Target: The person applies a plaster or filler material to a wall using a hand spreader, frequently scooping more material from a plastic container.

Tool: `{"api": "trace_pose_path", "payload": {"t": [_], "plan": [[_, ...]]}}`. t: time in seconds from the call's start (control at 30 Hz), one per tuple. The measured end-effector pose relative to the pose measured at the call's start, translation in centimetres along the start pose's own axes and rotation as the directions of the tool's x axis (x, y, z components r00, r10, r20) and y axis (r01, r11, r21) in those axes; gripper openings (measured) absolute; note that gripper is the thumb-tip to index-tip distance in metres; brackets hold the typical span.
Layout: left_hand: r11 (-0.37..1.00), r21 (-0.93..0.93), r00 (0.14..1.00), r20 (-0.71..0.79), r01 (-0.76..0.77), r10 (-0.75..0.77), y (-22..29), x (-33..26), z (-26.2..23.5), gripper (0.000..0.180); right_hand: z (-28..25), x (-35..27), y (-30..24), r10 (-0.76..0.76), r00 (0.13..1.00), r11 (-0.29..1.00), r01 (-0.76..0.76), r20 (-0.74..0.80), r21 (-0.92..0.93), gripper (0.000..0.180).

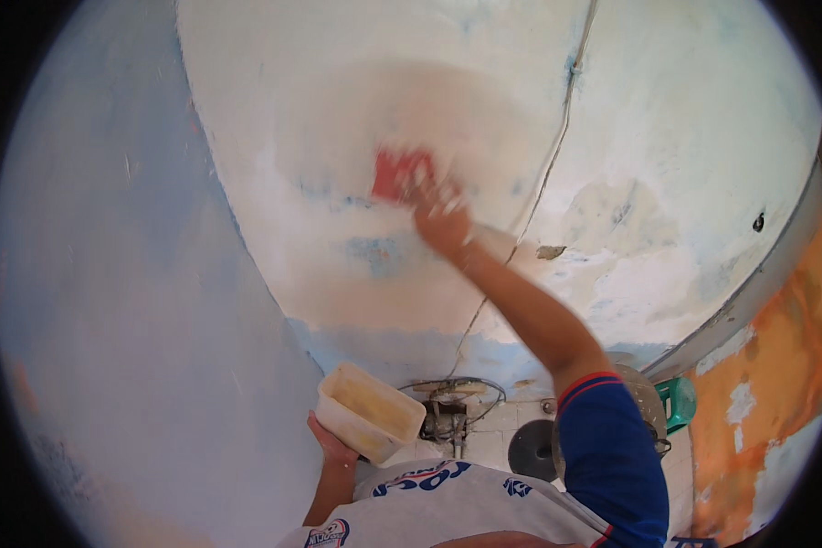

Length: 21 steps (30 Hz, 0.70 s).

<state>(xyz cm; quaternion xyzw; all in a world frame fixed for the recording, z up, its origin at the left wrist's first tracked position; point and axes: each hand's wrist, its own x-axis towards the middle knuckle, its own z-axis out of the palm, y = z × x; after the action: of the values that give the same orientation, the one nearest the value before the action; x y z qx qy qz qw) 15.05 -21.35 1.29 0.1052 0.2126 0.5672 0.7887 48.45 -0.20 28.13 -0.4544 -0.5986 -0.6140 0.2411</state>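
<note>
My right hand (443,226) is stretched up to the wall, its fingers closed round a red flat spreader (398,173). Motion smears both the hand and the blade, and white spots show on the fingers. The spreader lies over a patchy white and beige wall (338,110) with blue paint showing through in places. Low on the left, my left hand (332,444) grips a cream rectangular tub (345,433) from its side and underneath. Inside the tilted tub is a yellowish-brown coating or residue; how much it holds I cannot tell.
A bluish-grey wall (110,274) meets the patched one at a corner on the left. A cable (557,151) runs down the patched wall. Below are a dark box with wires (443,420), a dark round disc (532,449) and a green plastic item (679,405). An orange, peeling wall (767,393) stands right.
</note>
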Motion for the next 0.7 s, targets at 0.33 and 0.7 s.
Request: {"api": "trace_pose_path", "payload": {"t": [0.33, 0.7], "plan": [[0.996, -0.046, 0.997, -0.01, -0.077, 0.077, -5.8, -2.8, -0.1, 0.082, -5.8, -18.5, -8.8, 0.08, 0.281, -0.385, -0.876, 0.956, 0.29, 0.027], [0.966, 0.073, 0.968, -0.012, -0.25, 0.251, -3.9, 0.6, 9.3, 0.076, -24.3, -13.8, -1.4, 0.162, 0.298, -0.757, -0.574, 0.941, 0.312, 0.038]]}}
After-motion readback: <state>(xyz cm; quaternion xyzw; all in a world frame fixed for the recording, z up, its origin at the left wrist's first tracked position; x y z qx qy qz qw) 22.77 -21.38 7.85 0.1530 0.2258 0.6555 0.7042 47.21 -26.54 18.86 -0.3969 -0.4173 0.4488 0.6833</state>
